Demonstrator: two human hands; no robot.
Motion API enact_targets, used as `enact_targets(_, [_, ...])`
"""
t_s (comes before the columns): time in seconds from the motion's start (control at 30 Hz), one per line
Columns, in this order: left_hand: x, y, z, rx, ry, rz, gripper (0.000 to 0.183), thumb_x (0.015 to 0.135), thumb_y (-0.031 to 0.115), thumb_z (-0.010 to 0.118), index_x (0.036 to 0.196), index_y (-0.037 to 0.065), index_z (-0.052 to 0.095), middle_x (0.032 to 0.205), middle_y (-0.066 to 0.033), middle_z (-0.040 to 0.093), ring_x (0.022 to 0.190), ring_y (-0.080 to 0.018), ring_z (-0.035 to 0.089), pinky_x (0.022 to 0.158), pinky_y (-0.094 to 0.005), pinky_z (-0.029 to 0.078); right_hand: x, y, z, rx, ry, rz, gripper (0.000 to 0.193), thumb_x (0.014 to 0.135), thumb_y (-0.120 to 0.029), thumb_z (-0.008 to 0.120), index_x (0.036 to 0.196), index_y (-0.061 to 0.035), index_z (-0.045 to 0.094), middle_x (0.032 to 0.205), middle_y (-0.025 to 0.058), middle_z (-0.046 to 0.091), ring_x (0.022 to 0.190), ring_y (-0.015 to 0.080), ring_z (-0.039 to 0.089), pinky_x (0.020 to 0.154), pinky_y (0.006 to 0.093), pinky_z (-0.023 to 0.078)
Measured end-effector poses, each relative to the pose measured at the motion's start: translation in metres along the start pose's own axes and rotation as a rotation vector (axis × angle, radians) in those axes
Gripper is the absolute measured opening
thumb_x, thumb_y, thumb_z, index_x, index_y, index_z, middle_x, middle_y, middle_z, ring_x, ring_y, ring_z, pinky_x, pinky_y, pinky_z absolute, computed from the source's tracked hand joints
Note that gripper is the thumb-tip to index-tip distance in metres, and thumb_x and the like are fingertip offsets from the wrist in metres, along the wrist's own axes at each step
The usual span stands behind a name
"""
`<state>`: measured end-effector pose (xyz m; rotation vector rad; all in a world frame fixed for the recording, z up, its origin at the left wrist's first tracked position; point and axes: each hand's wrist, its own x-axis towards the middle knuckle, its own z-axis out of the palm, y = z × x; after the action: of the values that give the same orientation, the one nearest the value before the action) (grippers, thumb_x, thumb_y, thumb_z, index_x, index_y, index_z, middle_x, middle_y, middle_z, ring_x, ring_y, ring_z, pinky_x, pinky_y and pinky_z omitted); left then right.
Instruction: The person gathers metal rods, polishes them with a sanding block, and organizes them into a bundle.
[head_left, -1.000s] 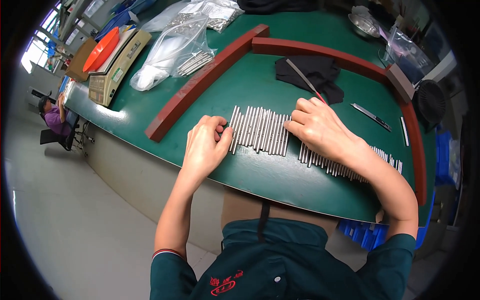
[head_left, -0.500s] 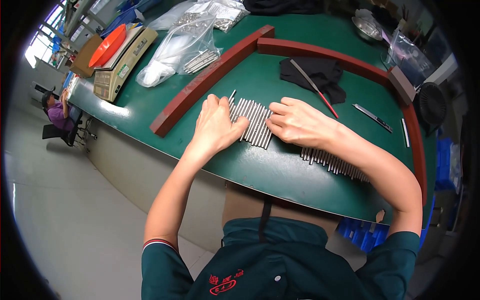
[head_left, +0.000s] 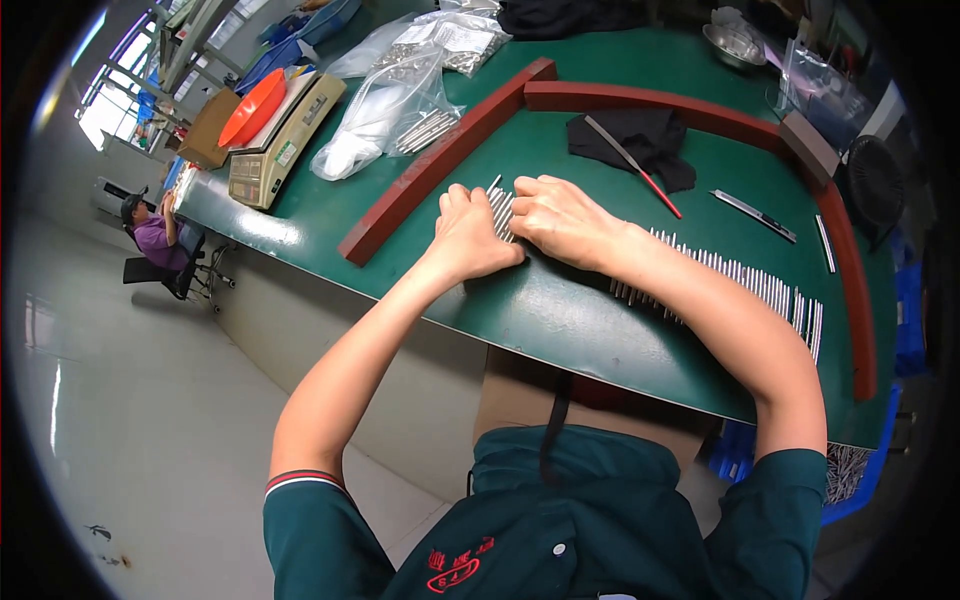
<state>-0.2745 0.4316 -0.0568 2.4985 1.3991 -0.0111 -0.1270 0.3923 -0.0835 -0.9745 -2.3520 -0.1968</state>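
Observation:
A small group of thin silvery metal rods [head_left: 503,214] lies side by side on the green tabletop, between my two hands. At its left edge, the fingers of my left hand [head_left: 466,236] are curled in, and the thumb reaches across the near ends. My right hand [head_left: 565,222] closes against the right edge of the same group, fingertips bent down and partly hidden. Under and beyond my right forearm stretches a long row of similar rods [head_left: 745,275], laid parallel with uneven ends; the forearm covers part of it.
Dark red bars [head_left: 450,160] frame the work area. Inside them are a black cloth [head_left: 655,150], a red-handled tool [head_left: 640,172] and a utility knife [head_left: 755,215]. Beyond stand plastic bags [head_left: 390,115] and a scale [head_left: 285,150]. A person [head_left: 160,235] sits far left.
My hands have come closer together, squeezing the rods between them into a narrower group. More of the right-hand row now shows past my forearm. The whole view has shifted slightly.

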Motion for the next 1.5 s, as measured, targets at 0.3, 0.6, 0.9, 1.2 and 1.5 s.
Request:
enact_targets(0.3, [0.023, -0.003, -0.004, 0.186, -0.099, 0.012, 0.061, 0.049, 0.016, 0.064, 0.100, -0.004, 0.036, 0.105, -0.0207, 0.037, 0.104, -0.0333, 0.036, 0.079, -0.0461, 0.039, 0.010, -0.017, -0.059, -0.282, 0.019, 0.301, 0.005, 0.061, -0.006, 0.059, 0.065, -0.0041, 0.056, 0.069, 0.0073, 0.056, 0.075, 0.0226, 0.054, 0.063, 0.0337, 0.043])
enact_targets(0.6, [0.045, -0.030, -0.001, 0.256, -0.097, 0.301, 0.063, 0.052, 0.024, 0.067, 0.103, -0.001, 0.037, 0.101, -0.0188, 0.038, 0.099, -0.0329, 0.039, 0.076, -0.0456, 0.039, 0.020, -0.065, 0.019, -0.068, -0.098, 0.185, 0.009, 0.062, -0.007, 0.052, 0.055, -0.0037, 0.055, 0.053, 0.0124, 0.055, 0.052, 0.0250, 0.058, 0.045, 0.0337, 0.045])
enact_targets(0.9, [0.037, -0.046, -0.004, 0.207, -0.036, 0.540, 0.037, 0.056, 0.011, 0.054, 0.087, -0.004, 0.040, 0.085, -0.0224, 0.044, 0.085, -0.0373, 0.044, 0.073, -0.0422, 0.040, -0.008, -0.050, 0.003, -0.146, -0.064, 0.274, 0.005, 0.062, -0.007, 0.052, 0.059, -0.0038, 0.052, 0.060, 0.0113, 0.054, 0.059, 0.0262, 0.057, 0.050, 0.0371, 0.043])
enact_targets(1.2, [0.041, -0.022, -0.017, 0.339, -0.163, 0.519, 0.026, 0.052, 0.009, 0.059, 0.071, -0.003, 0.047, 0.075, -0.0211, 0.053, 0.076, -0.0362, 0.053, 0.069, -0.0409, 0.043, -0.016, -0.021, -0.012, 0.029, 0.003, 0.360, 0.010, 0.057, -0.003, 0.057, 0.066, 0.0003, 0.053, 0.060, 0.0160, 0.056, 0.058, 0.0332, 0.057, 0.051, 0.0385, 0.046])
enact_targets(1.5, [0.042, -0.012, -0.032, 0.298, -0.330, 0.492, 0.030, 0.056, 0.011, 0.060, 0.082, -0.001, 0.055, 0.073, -0.0163, 0.058, 0.074, -0.0310, 0.057, 0.067, -0.0384, 0.045, -0.011, -0.022, -0.014, 0.227, -0.089, 0.645, 0.018, 0.059, -0.005, 0.063, 0.072, 0.0006, 0.053, 0.069, 0.0179, 0.057, 0.071, 0.0338, 0.057, 0.063, 0.0408, 0.045])
